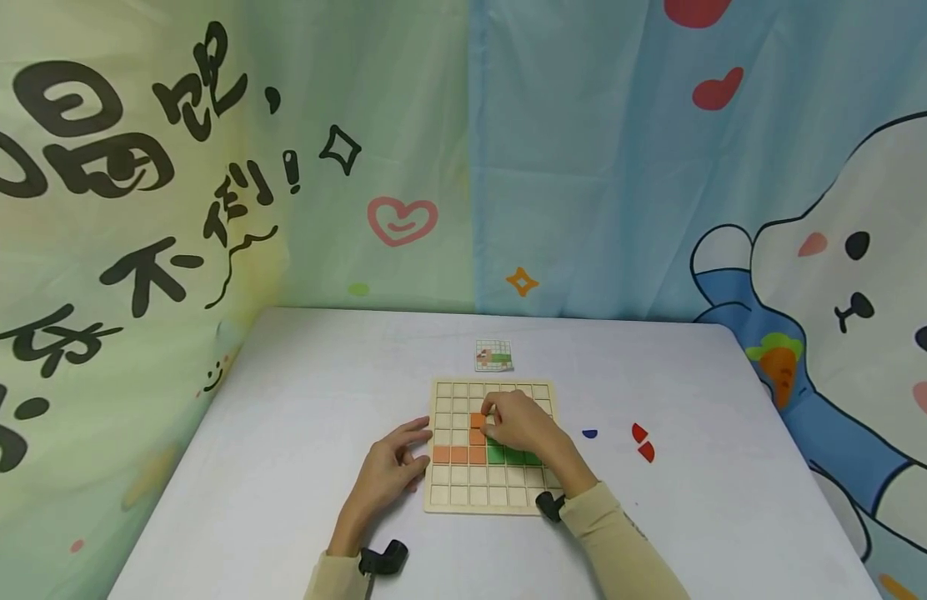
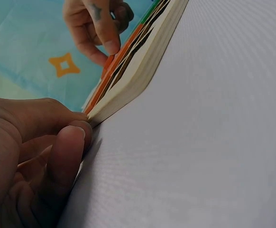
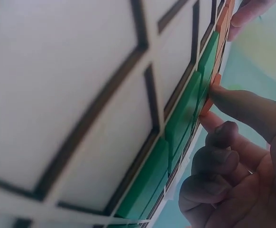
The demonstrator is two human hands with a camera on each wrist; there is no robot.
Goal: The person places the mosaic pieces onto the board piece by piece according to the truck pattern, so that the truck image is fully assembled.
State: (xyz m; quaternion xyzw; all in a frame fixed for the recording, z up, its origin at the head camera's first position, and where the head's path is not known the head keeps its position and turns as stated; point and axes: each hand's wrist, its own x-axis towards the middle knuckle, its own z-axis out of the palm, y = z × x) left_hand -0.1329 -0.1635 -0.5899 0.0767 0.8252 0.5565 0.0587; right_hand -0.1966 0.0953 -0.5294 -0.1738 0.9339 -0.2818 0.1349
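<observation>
A wooden grid board (image 1: 474,498) lies on the table with orange, salmon and green square tiles in some cells. My left hand (image 1: 388,467) rests against its left edge, thumb and fingertips touching the rim; the left wrist view shows those fingertips (image 2: 74,135) at a corner. Over the middle of the board, my right hand (image 1: 525,427) pinches an orange tile (image 3: 216,83) between thumb and index finger, its other fingers curled. Green tiles (image 3: 183,107) lie in a row beside it, partly covered by the right hand in the head view. Salmon tiles (image 1: 458,455) line the row's left part.
Behind the board lies a small pattern card (image 1: 493,356) with a coloured grid picture. To the right on the white table (image 1: 734,500) are a blue half-round piece (image 1: 589,433) and two red curved pieces (image 1: 647,452). A printed curtain (image 1: 583,167) hangs behind the table.
</observation>
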